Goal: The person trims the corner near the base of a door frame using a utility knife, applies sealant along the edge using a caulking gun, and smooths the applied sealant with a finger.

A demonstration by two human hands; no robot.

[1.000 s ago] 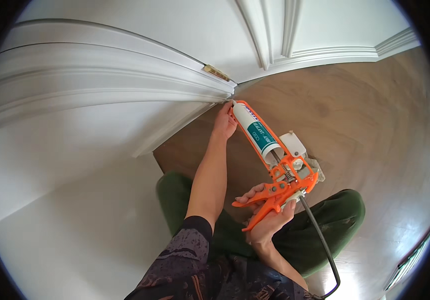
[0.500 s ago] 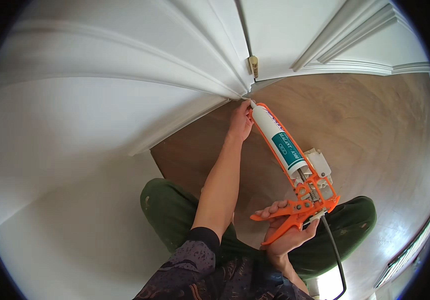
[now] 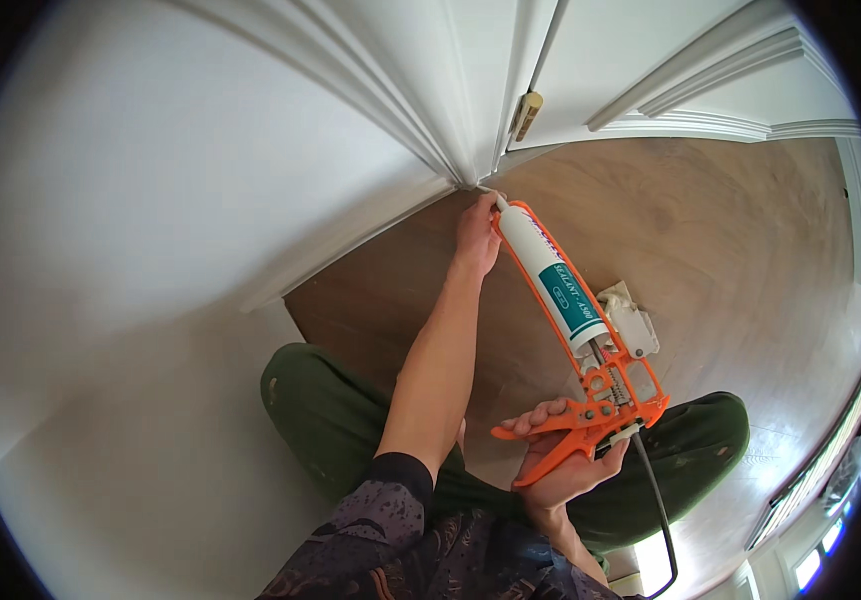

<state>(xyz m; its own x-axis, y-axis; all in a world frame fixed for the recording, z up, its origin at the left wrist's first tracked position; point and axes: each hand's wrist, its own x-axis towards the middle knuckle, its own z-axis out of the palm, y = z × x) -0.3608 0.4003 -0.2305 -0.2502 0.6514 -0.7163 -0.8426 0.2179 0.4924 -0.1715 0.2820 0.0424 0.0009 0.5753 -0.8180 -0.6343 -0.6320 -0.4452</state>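
Note:
An orange caulking gun [image 3: 640, 405] holds a white and green sealant cartridge [image 3: 555, 275] and lies slantwise ahead of me. Its white nozzle [image 3: 491, 191] points at the foot of the white door frame [image 3: 455, 160], where frame and floor meet. My left hand [image 3: 476, 238] is closed at the gun's front end, beside the nozzle, with some fingers hidden. My right hand [image 3: 562, 478] grips the orange handle and trigger, fingers wrapped round the trigger and thumb near the back. A dark bent plunger rod [image 3: 658, 500] sticks out behind the gun.
Behind the gun, a crumpled whitish cloth or paper [image 3: 615, 300] lies on the brown wood floor [image 3: 740, 240]. A white wall [image 3: 150, 240] with skirting runs along the left. A white panelled door [image 3: 640, 70] with a brass-coloured hinge [image 3: 526, 115] is ahead. My green-trousered knees flank the gun.
My view has turned a little. The nozzle and both hands have shifted slightly left along the foot of the door frame, away from the hinge. Both hands keep their hold.

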